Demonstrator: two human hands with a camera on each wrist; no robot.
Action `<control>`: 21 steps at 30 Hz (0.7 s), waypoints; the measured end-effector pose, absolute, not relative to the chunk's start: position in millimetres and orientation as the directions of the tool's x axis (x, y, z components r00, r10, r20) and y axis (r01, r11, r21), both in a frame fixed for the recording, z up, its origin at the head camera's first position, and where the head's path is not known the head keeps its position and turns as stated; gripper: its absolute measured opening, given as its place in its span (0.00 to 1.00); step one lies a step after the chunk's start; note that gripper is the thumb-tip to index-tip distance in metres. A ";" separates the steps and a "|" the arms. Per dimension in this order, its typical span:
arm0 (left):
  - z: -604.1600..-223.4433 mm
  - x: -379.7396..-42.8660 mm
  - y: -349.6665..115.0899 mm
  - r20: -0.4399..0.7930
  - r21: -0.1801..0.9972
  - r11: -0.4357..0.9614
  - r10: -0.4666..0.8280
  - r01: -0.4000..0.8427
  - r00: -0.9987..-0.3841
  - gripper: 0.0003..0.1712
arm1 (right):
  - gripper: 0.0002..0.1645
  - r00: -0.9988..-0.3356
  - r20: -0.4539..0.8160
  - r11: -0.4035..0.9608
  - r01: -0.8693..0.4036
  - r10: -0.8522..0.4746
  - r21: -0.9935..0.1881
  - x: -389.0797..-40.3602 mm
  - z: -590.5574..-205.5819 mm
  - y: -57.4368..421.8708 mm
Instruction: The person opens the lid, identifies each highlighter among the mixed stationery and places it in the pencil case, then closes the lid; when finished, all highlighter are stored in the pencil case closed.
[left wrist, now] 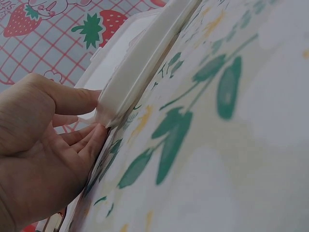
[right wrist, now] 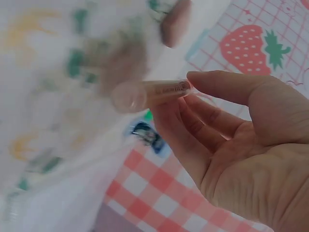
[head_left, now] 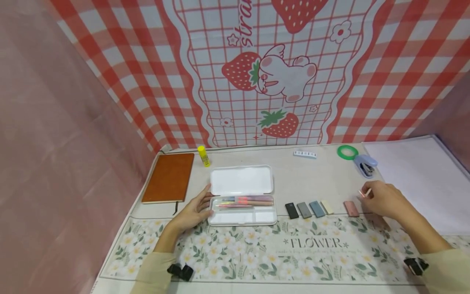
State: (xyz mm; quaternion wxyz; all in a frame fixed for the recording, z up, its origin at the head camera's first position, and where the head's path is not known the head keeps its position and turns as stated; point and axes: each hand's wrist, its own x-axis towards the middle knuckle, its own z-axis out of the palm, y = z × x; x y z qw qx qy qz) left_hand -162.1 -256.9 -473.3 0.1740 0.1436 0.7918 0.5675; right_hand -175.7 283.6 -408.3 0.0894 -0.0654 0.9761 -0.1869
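Observation:
A white pencil case [head_left: 242, 218] lies with its lid [head_left: 241, 180] folded back, several pens [head_left: 244, 201] inside. My left hand [head_left: 192, 210] holds the case's left end; in the left wrist view, thumb and fingers grip its corner. At the right, my right hand [head_left: 383, 198] pinches a small pale block [right wrist: 161, 92] with print on its side, raised above the table. Left of that hand lies a pink block [head_left: 351, 208]. Further left, black [head_left: 291, 210], grey [head_left: 304, 210], blue [head_left: 317, 208] and cream [head_left: 327, 207] blocks form a row.
Behind the case stands a yellow glue stick [head_left: 203, 156], with a brown notebook [head_left: 169, 178] to its left. A small white patterned strip [head_left: 305, 154], a green tape roll [head_left: 347, 152] and a light-blue stapler [head_left: 365, 166] lie at the back. A white board [head_left: 418, 175] covers the right side.

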 end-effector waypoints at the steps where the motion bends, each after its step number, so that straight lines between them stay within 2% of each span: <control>1: -473.2 -162.1 -256.9 -0.115 0.948 0.316 0.424 0.027 -0.898 0.50 | 0.15 -0.976 -0.139 0.921 -0.102 -0.165 -0.376 -176.9 -405.8 281.3; 6: -473.5 -162.9 -257.0 -0.125 0.947 0.322 0.420 0.019 -0.899 0.50 | 0.15 -0.971 -0.077 0.908 -0.182 -0.227 -0.376 -181.3 -392.1 261.1; 16: -475.5 -161.8 -259.0 -0.116 0.953 0.304 0.416 0.018 -0.902 0.50 | 0.16 -0.944 0.046 0.877 -0.321 -0.327 -0.357 -187.0 -367.5 190.2; 18: -475.3 -162.3 -258.0 -0.118 0.953 0.304 0.414 0.015 -0.903 0.50 | 0.15 -0.925 0.112 0.849 -0.378 -0.363 -0.369 -188.7 -366.2 175.8; 21: -473.8 -163.1 -256.7 -0.130 0.950 0.313 0.410 0.006 -0.903 0.50 | 0.15 -0.852 0.240 0.756 -0.524 -0.466 -0.392 -190.6 -367.3 154.8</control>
